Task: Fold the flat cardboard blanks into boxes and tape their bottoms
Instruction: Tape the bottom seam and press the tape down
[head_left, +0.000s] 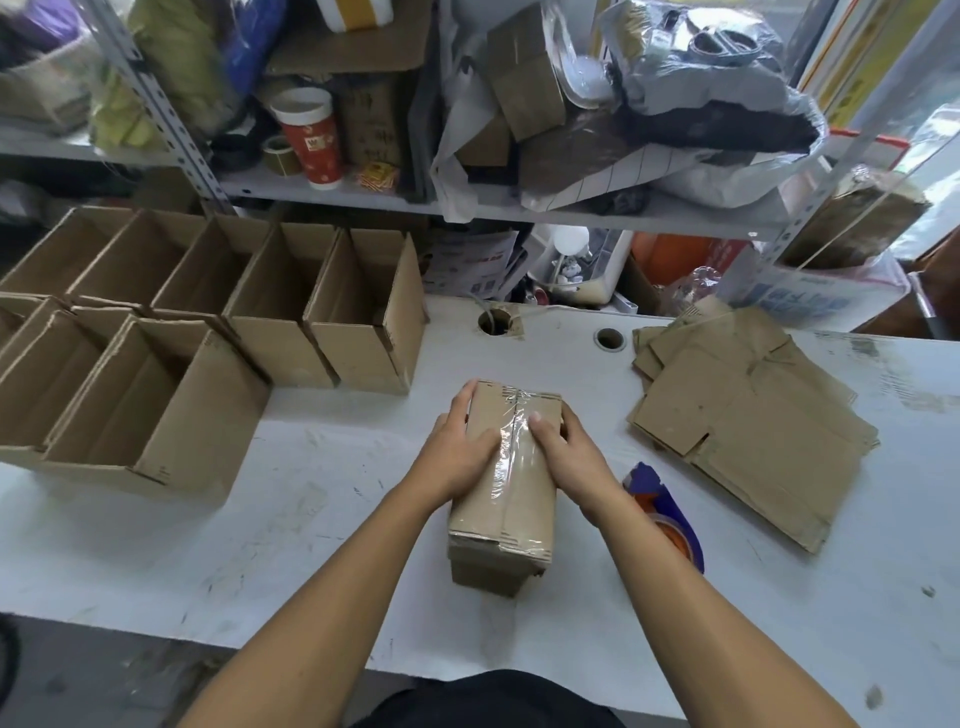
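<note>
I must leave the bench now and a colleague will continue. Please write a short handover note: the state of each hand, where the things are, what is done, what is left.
Left hand: fingers flat on the upturned box, pressing beside the tape seam.
Right hand: also pressing flat on the box, on the other side of the seam.
Box: bottom up, mid-table, clear tape along its seam.
Tape dispenser: on the table under the right forearm.
Done: finished open boxes stand in rows on the left.
Left: turn this box upright and set it with the rest; fold and tape the flat blanks stacked on the right.
</note>
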